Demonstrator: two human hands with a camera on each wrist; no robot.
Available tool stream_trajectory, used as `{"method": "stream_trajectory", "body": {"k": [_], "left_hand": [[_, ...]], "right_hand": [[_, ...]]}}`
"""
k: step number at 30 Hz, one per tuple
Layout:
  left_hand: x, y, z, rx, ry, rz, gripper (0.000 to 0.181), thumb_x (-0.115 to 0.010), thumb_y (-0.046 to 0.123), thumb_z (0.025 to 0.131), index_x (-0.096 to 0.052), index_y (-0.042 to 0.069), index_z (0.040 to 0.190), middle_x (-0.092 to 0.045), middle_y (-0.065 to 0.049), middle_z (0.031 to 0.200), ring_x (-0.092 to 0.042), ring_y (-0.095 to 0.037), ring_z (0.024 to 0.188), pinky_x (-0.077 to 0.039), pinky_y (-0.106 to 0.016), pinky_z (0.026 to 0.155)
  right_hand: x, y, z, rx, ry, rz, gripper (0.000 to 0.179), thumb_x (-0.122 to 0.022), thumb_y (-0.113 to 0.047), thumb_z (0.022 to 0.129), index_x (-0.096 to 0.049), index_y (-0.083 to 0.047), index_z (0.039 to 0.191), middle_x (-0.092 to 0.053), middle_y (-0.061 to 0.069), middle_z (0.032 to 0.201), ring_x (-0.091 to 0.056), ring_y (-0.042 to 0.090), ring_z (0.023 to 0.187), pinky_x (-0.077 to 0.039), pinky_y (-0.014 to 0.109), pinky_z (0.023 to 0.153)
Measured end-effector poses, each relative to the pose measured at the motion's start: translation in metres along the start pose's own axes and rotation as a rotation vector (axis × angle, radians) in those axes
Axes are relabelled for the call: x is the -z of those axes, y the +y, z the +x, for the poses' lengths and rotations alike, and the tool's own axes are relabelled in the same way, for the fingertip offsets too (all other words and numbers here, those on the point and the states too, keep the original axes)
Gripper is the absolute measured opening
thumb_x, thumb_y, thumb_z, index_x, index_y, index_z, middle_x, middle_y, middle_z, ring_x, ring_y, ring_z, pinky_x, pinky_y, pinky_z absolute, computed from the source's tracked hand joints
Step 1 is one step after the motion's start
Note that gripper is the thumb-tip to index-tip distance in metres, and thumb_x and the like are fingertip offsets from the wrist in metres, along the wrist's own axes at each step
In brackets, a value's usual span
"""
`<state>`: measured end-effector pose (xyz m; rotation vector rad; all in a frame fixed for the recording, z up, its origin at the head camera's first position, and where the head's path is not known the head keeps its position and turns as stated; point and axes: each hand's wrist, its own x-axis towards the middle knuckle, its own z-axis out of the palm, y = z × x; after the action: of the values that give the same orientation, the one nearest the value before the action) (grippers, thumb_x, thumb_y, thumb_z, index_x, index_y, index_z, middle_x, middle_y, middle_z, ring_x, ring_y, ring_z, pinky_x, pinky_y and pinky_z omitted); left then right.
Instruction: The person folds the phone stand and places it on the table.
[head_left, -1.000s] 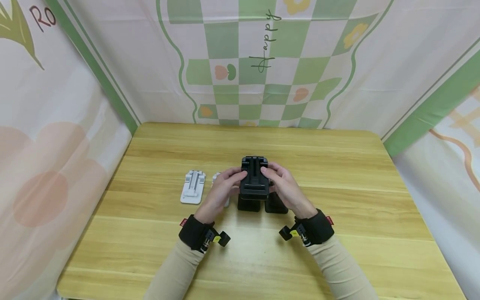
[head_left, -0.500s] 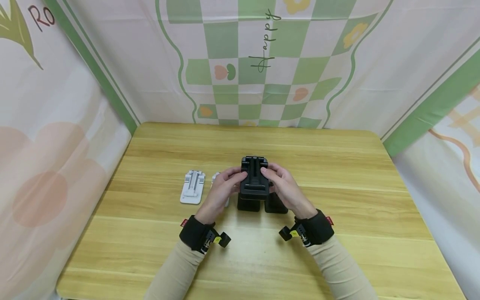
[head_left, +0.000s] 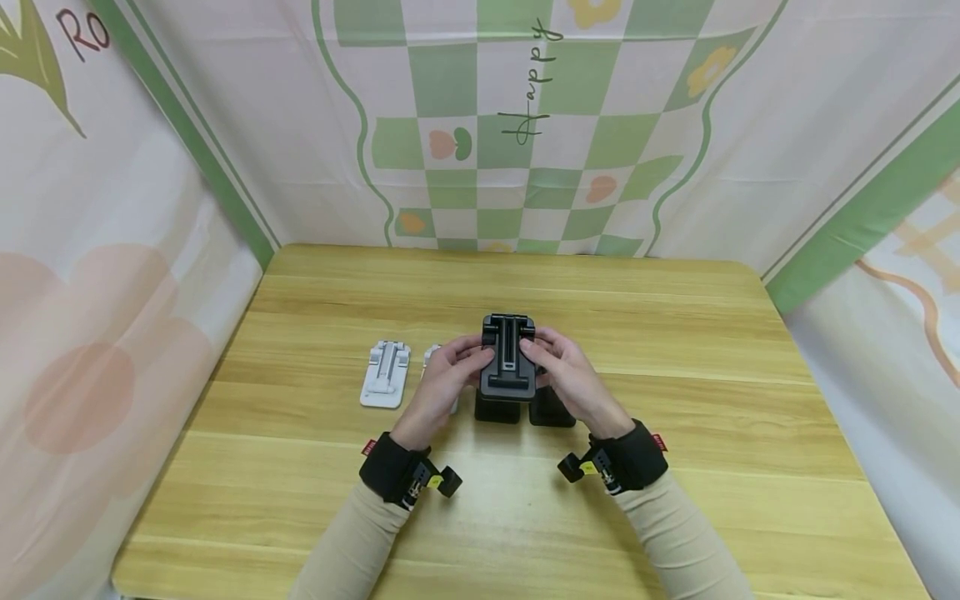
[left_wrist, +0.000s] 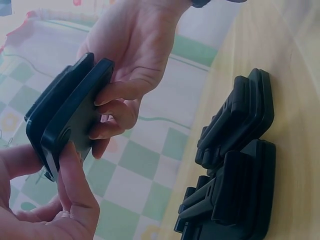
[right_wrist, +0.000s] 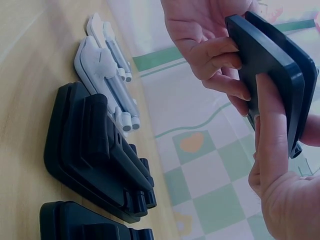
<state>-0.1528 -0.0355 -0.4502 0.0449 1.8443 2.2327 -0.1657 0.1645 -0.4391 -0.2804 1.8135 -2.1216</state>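
Observation:
In the head view, a folded black phone stand (head_left: 508, 383) is held up over the middle of the table. My left hand (head_left: 444, 379) grips its left edge, thumb on the hinged face and fingers behind. Opposite it, my right hand (head_left: 572, 379) pinches the right edge the same way. Both wrist views show the stand from its smooth back, with fingertips pressed against that plate and a narrow gap between its two plates. Two more black phone stands, a left one (head_left: 497, 412) and a right one (head_left: 552, 408), lie folded just below it, partly covered by the held stand and right hand.
A white phone stand (head_left: 386, 375) lies folded on the wooden table (head_left: 300, 467) to the left. Another white phone stand (right_wrist: 102, 70) beside it is mostly hidden behind the left hand in the head view. A patterned cloth (head_left: 502, 192) hangs behind the table.
The held stand has tipped slightly between the hands, so its central slot and lower bar now show more plainly. Both hands keep their grip and almost the same place.

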Motion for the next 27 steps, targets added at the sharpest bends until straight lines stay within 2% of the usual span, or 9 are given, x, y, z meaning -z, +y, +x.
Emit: {"method": "stream_trajectory", "body": {"k": [6,16,22,27], "left_hand": [[0.0,-0.0012,-0.0003,-0.012,0.0,0.006,0.047,-0.064,0.026,0.088,-0.054,0.003,0.127,-0.064,-0.015,0.112,-0.062,-0.018,0.083,-0.051,-0.033,0.075],[-0.0018,-0.0032,-0.0009,-0.011,0.022,0.011,0.045,-0.064,0.024,0.088,-0.055,0.003,0.127,-0.064,-0.014,0.112,-0.061,-0.018,0.087,-0.052,-0.026,0.07],[-0.003,-0.0047,-0.0014,-0.004,0.037,0.013,0.046,-0.066,0.027,0.087,-0.056,0.005,0.127,-0.063,-0.012,0.114,-0.061,-0.018,0.09,-0.052,-0.026,0.073],[-0.0027,-0.0057,-0.0014,-0.012,0.034,0.01,0.046,-0.065,0.027,0.087,-0.056,0.005,0.126,-0.064,-0.013,0.112,-0.062,-0.018,0.085,-0.054,-0.03,0.076]], "right_hand": [[0.0002,0.0013,0.0001,0.005,-0.004,-0.024,0.046,-0.048,-0.019,0.099,-0.036,0.007,0.136,-0.062,0.004,0.108,-0.064,0.017,0.088,-0.058,0.032,0.067],[0.0015,0.0044,0.0001,0.005,-0.013,-0.05,0.046,-0.047,-0.019,0.099,-0.036,0.007,0.136,-0.062,0.005,0.108,-0.064,0.019,0.09,-0.058,0.033,0.067],[0.004,0.0032,-0.0003,0.0,0.005,-0.07,0.047,-0.048,-0.021,0.099,-0.037,0.007,0.135,-0.059,0.008,0.109,-0.063,0.018,0.089,-0.058,0.034,0.069],[0.0086,0.001,-0.0023,-0.003,0.024,-0.096,0.047,-0.05,-0.024,0.098,-0.038,0.005,0.134,-0.058,0.009,0.11,-0.063,0.018,0.088,-0.058,0.032,0.067]]}}
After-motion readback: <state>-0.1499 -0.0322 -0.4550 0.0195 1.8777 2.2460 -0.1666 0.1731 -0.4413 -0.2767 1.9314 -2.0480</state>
